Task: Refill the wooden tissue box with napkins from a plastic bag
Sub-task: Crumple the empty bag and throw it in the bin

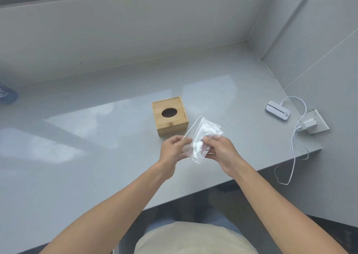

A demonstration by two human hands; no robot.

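A square wooden tissue box [170,116] with a dark oval slot in its lid stands on the grey counter [77,156]. Just in front of it and to its right, I hold a clear plastic bag [201,137] above the counter with both hands. My left hand [174,151] pinches the bag's left edge. My right hand [220,149] grips its right side. The bag looks crumpled and see-through; I cannot tell whether napkins are inside.
A white flat device [277,110] lies at the right, cabled to a white charger [308,125] on a wall socket plate. The cable [294,156] hangs over the counter's front edge. A dark blue object [7,94] sits at the far left. Grey walls close the back and right.
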